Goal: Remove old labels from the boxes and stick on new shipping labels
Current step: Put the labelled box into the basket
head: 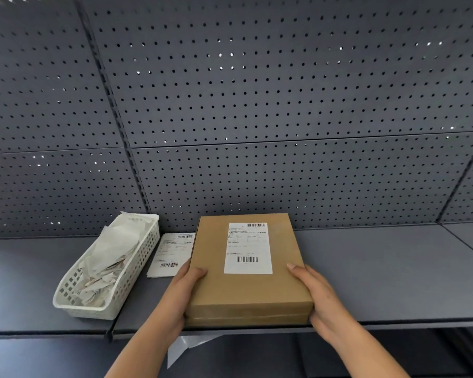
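A flat brown cardboard box [246, 290] lies on the grey shelf [380, 268], its near end at the shelf's front edge. A white shipping label [248, 248] with barcodes is stuck on its top. My left hand [179, 293] grips the box's left side, thumb on top. On the opposite side my right hand [316, 293] grips the box the same way. A small stack of loose white labels [167, 255] lies on the shelf just left of the box, partly hidden by it.
A white plastic basket [137, 257] full of crumpled peeled paper stands at the left. Grey pegboard [257, 105] walls the back. A white sheet [186, 347] hangs below the shelf's front edge.
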Demonstrator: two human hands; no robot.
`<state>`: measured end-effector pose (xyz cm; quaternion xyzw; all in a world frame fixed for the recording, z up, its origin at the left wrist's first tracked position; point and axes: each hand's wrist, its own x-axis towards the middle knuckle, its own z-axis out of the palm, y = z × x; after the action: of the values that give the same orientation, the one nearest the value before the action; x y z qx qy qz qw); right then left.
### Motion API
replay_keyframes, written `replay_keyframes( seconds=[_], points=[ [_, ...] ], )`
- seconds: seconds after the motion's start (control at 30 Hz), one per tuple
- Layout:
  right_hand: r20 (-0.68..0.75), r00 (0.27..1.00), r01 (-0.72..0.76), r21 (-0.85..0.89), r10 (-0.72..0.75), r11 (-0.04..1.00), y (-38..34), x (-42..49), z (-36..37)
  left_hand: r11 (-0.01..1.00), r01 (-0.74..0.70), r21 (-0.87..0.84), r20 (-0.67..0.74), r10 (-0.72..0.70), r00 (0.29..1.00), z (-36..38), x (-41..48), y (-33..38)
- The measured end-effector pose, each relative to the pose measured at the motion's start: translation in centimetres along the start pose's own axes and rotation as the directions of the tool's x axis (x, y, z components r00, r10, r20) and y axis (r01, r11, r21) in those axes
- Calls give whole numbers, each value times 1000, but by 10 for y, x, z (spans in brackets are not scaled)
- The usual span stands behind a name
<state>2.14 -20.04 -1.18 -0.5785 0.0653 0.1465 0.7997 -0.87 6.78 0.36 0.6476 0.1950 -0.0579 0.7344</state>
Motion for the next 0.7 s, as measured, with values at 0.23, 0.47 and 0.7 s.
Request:
replay_keyframes(
  seconds=[0.23,0.47,0.7],
  points=[
    [-8,998,55,15,-55,998,-11,-16,0,998,-60,25,46,59,997,2,-4,12],
    [-113,989,101,37,-96,994,-17,-36,-6,985,-127,114,159,108,981,15,5,23],
    [-254,955,178,68,-156,982,-14,-67,-16,977,-146,154,284,97,954,36,13,25]
  ],
)
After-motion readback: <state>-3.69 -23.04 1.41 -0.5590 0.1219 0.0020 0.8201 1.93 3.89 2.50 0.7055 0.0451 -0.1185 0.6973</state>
